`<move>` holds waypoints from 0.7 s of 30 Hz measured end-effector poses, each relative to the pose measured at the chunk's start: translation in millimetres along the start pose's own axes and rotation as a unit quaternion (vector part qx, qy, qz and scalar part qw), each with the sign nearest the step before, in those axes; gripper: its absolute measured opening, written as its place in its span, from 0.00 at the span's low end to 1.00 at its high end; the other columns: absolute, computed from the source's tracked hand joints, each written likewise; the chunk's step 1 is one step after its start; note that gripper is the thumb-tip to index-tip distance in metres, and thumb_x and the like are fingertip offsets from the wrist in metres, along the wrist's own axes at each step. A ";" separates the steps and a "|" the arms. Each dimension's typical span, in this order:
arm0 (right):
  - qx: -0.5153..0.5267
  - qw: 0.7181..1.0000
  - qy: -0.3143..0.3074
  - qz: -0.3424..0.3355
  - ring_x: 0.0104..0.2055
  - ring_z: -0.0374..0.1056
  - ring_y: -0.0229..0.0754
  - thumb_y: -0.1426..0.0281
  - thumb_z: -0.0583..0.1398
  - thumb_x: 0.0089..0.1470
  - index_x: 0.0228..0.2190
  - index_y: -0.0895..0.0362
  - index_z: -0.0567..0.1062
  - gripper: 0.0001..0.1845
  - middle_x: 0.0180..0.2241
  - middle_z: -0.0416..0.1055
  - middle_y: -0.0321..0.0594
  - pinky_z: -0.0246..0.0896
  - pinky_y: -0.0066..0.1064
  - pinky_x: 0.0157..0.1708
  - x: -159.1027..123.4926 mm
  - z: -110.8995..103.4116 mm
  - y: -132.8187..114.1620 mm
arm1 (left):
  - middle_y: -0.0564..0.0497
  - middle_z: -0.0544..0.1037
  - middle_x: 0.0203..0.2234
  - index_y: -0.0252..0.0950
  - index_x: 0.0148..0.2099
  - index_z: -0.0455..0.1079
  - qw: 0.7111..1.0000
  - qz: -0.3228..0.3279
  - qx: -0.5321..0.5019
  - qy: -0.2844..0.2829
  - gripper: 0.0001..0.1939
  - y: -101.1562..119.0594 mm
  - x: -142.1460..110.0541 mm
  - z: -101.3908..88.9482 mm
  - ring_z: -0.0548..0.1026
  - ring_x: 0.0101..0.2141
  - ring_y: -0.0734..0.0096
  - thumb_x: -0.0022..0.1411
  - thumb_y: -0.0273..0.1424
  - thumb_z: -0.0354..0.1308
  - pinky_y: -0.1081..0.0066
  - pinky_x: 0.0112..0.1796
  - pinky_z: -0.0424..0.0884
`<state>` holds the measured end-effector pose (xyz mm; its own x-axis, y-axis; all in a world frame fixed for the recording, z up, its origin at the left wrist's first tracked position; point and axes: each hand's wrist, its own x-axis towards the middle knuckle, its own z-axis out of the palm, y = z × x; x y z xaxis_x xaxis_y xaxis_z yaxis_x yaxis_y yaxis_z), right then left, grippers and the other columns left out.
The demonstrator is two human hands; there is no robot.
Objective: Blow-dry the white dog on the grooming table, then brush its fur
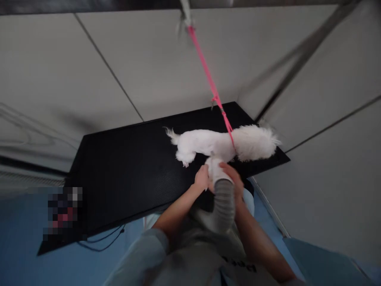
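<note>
A white dog [205, 142] with a close-clipped body and fluffy head stands on a black grooming table [125, 178], its head to the right. A pink grooming loop [208, 75] runs down from above to its neck. My right hand [233, 176] is wrapped round the white nozzle [216, 169] of a dryer with a grey ribbed hose [224, 198]. The nozzle points at the dog's near side, by the front legs. My left hand [202, 178] is closed just left of the nozzle, below the dog's belly. What its fingers hold is hidden.
Behind the table rises a grey panelled wall [119, 51], with a metal bar [268, 3] along the top. A dark slanting brace [282, 87] stands at the right. Cables [101, 244] hang below the table's front edge over the blue floor [119, 266]. A pixelated patch hides the table's left corner.
</note>
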<state>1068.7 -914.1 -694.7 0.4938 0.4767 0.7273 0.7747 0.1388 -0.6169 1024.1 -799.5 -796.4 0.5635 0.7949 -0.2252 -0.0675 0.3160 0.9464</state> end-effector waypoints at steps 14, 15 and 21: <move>0.067 0.994 0.082 0.018 0.50 0.71 0.55 0.68 0.71 0.46 0.50 0.49 0.69 0.30 0.47 0.72 0.44 0.63 0.60 0.56 31.4 32.1 11.0 | 0.21 0.52 0.67 0.22 0.73 0.40 0.902 0.115 0.407 0.082 0.70 22.3 113.8 -70.6 0.52 0.67 0.31 0.38 0.39 0.77 0.50 0.66 0.42; 0.063 0.995 0.077 0.003 0.50 0.71 0.54 0.68 0.71 0.45 0.49 0.50 0.69 0.30 0.47 0.72 0.45 0.64 0.58 0.56 33.9 36.2 13.8 | 0.21 0.56 0.65 0.21 0.73 0.41 0.900 0.114 0.412 0.085 0.67 19.0 111.7 -71.4 0.55 0.65 0.31 0.40 0.39 0.76 0.49 0.65 0.43; 0.018 0.997 -0.065 0.040 0.45 0.73 0.54 0.61 0.71 0.42 0.42 0.54 0.74 0.24 0.42 0.75 0.44 0.69 0.56 0.52 35.7 71.6 9.3 | 0.31 0.73 0.48 0.25 0.67 0.58 0.921 0.109 0.352 0.127 0.44 20.8 93.6 -85.2 0.68 0.58 0.41 0.51 0.28 0.70 0.57 0.60 0.57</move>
<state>1065.3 -833.7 -696.0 0.4961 0.5950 0.6323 0.7196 0.1258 -0.6829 1005.3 -674.3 -817.5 0.3831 0.9234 0.0255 0.4444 -0.2084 0.8713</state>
